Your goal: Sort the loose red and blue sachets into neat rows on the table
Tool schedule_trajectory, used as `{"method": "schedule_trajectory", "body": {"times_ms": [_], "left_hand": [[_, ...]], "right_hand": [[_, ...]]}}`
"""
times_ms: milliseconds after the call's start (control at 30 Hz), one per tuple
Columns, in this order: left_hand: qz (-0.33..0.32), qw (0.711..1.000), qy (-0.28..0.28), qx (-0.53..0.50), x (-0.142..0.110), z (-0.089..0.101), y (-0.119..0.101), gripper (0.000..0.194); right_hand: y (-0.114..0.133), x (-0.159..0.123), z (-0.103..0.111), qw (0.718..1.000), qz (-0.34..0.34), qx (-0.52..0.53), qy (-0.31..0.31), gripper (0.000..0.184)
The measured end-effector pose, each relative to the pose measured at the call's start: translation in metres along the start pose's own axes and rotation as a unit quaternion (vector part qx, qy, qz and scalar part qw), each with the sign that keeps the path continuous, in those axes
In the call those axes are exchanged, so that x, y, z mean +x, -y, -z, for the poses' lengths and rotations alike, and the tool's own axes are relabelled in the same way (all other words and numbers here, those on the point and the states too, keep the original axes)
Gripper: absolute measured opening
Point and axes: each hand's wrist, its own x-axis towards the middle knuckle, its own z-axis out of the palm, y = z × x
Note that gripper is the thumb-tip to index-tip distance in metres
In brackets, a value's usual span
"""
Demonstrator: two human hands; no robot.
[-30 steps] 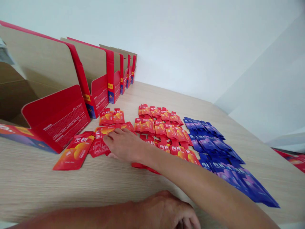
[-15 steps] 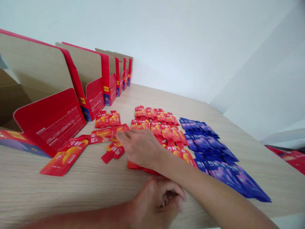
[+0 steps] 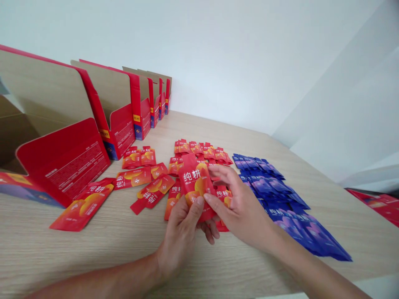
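At frame centre, my left hand [image 3: 182,232] and right hand [image 3: 245,209] both pinch one red sachet [image 3: 195,182] above the table [image 3: 124,249], blue sachets [image 3: 280,199] to the right.

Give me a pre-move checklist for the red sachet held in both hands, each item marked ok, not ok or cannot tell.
1. Red sachet pinched by the left hand: ok.
2. Right hand also on the sachet: ok.
3. Only one sachet in the pinch: cannot tell.
4. Sachet lifted off the table: ok.
5. Nearest open box upright, flap down: ok.
6. Blue sachets apart from the red rows: ok.
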Motion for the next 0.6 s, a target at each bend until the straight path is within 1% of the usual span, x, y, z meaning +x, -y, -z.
{"method": "schedule_trajectory", "body": {"times_ms": [33,67,133,167,233,333,433,600], "left_hand": [[0.001,1.000,-0.003,0.009,0.001,0.000,0.001,0.052],[0.000,1.000,-0.009,0.019,0.001,0.001,0.001,0.053],[0.001,0.999,-0.016,0.043,0.001,0.001,0.002,0.053],[0.003,0.998,-0.016,0.061,0.001,0.001,0.002,0.054],[0.007,0.995,-0.013,0.102,0.000,0.001,0.003,0.055],[0.011,0.991,-0.011,0.136,-0.003,0.002,0.006,0.056],[0.006,0.991,-0.012,0.136,-0.004,0.004,0.010,0.054],[0.005,0.990,0.003,0.143,-0.008,0.004,0.009,0.048]], "right_hand": [[0.000,0.000,0.007,0.996,0.052,-0.068,0.001,0.064],[0.001,0.000,0.014,0.988,0.090,-0.120,0.024,0.079],[0.002,-0.001,0.025,0.968,0.134,-0.190,0.094,0.105],[0.003,-0.002,0.028,0.958,0.147,-0.215,0.123,0.113],[0.004,-0.003,0.030,0.941,0.165,-0.254,0.152,0.117],[0.005,-0.005,0.027,0.925,0.196,-0.285,0.156,0.117],[0.008,-0.006,0.024,0.921,0.214,-0.295,0.140,0.118],[0.012,-0.007,0.020,0.923,0.212,-0.297,0.123,0.123]]}}
